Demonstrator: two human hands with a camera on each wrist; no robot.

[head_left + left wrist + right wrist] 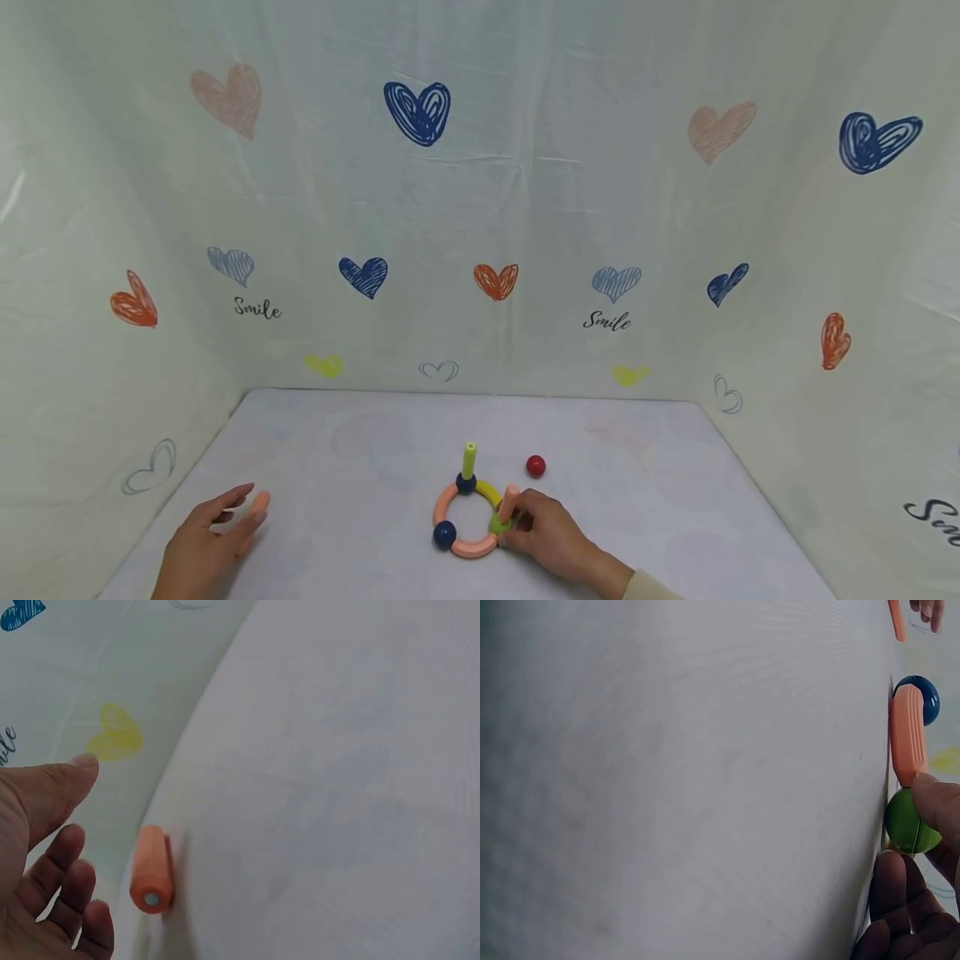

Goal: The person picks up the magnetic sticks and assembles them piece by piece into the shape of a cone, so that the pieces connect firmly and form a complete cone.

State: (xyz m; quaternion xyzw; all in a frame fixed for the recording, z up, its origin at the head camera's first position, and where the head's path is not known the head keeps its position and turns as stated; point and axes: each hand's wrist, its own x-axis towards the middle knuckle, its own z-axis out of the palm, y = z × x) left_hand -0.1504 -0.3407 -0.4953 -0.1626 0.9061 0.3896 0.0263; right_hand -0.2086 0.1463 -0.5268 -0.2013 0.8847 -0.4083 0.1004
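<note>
My right hand (551,533) pinches a green ball (496,524) between thumb and fingers, at the right side of a ring on the table. The ring joins the green ball, two navy balls (444,535), salmon curved rods (474,549) and a yellow curved rod (489,492). From the green ball rises a salmon stick (509,503), close to the index finger. A lime stick (469,461) stands upright on the far navy ball. My left hand (202,542), fingers loosely bent, hovers beside a loose salmon rod (152,870); the left wrist view shows a gap between them.
A red ball (536,466) lies beyond the ring, to its right. The white table (337,467) meets a pale curtain (480,208) printed with hearts at the back and sides.
</note>
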